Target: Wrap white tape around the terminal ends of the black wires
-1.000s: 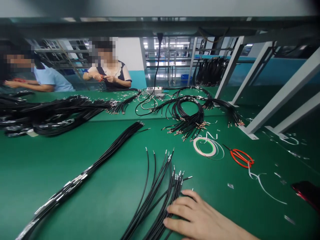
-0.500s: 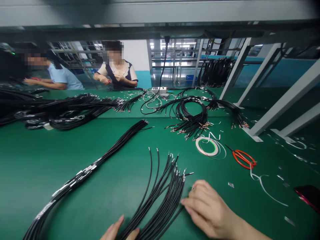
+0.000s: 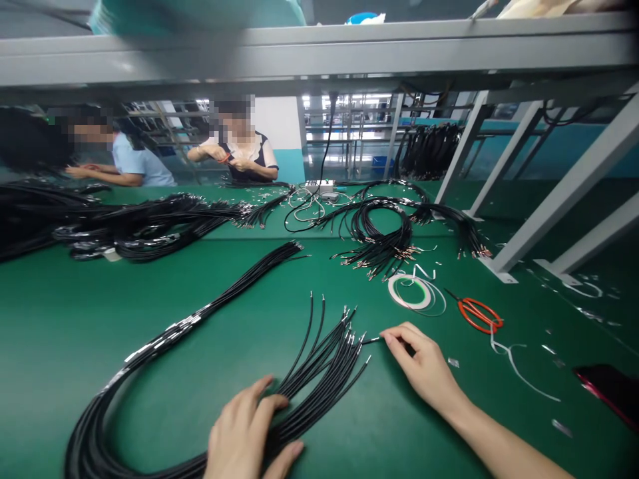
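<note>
A bundle of black cables [image 3: 319, 392] with silvery tips fans out over the green table in front of me. My left hand [image 3: 244, 429] lies over the bundle, fingers on its far side and thumb on its near side, loosely around it. At the fan's right edge, my right hand [image 3: 414, 356] pinches the metal tip of a single black cable [image 3: 368, 341] between thumb and fingertips. From under my left hand the bundle curves round to the left. Its white-labelled stretch [image 3: 170, 334] runs up to a far end of cut tips [image 3: 292, 246].
Right of the fan lie a white tape roll [image 3: 410, 293], orange-handled scissors [image 3: 480, 315] and a dark phone [image 3: 606, 392]. Behind are a coiled cable bundle [image 3: 382, 229], cable piles [image 3: 150, 226] and slanted grey legs [image 3: 564, 189]. Two people work across the table.
My right hand has moved up to a cable tip and pinched it. My left hand has come further into view along the bundle. The camera view has tilted up slightly.
</note>
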Demonstrator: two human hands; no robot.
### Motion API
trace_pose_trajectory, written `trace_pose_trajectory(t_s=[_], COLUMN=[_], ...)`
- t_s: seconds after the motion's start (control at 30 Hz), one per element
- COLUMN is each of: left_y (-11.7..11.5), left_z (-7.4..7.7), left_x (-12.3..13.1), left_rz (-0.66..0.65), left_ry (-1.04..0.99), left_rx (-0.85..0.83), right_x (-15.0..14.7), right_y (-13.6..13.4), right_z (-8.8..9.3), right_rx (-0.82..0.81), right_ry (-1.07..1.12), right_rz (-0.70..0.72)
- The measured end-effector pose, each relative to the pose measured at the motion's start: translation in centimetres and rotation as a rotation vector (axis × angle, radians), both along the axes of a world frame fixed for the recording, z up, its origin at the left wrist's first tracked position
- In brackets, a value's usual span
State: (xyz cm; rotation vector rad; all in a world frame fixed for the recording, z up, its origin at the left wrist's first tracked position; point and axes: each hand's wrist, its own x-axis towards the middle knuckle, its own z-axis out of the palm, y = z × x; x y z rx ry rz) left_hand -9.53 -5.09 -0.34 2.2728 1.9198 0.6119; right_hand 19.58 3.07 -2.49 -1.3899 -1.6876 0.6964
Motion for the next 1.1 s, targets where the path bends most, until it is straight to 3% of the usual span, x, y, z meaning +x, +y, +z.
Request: trace_pose_trajectory(t_s=[0.1, 0.13, 0.23, 0.37, 0.5, 0.6, 0.83, 0.97, 1.1], left_y=[2.5, 3.3, 5.4, 6.5, 6.9, 7.1, 6.8, 6.7, 6.4], left_z=[2.1, 2.7, 3.5, 2.5, 1.0, 0.8, 2.1, 1.6, 0.7], left_x=[3.8, 4.9, 7.7, 9.7, 9.5, 9.1, 10.1, 10.4, 10.3], left_rz=[-0.089, -0.061, -0.034, 0.057, 0.027, 0.011, 0.104, 0.119, 0.100], left_ry=[-0.002, 0.007, 0.052, 0.212, 0.162, 0.083, 0.015, 0.029, 0.038], left_rx=[-0.121, -0.166, -0.322, -0.243, -0.228, -0.277, -0.429, -0.412, -0.280], right_x=[0.2, 0.8, 4.3, 11.7, 16.7, 17.3, 15.6, 15.9, 15.6], right_y=[0.4, 0.7, 1.4, 1.4, 0.6, 1.7, 7.1, 6.6, 4.1], right_z=[0.4, 0.7, 2.5, 5.1, 5.5, 4.5, 1.8, 1.8, 3.2], right_rx=[0.003, 0.015, 0.008, -0.157, -0.283, -0.300, -0.363, -0.467, -0.512], right_ry=[0.029, 0.030, -0.057, -0.373, -0.594, -0.633, -0.592, -0.467, -0.237], right_rz=[-0.051, -0.079, -0.183, -0.393, -0.509, -0.547, -0.491, -0.484, -0.400])
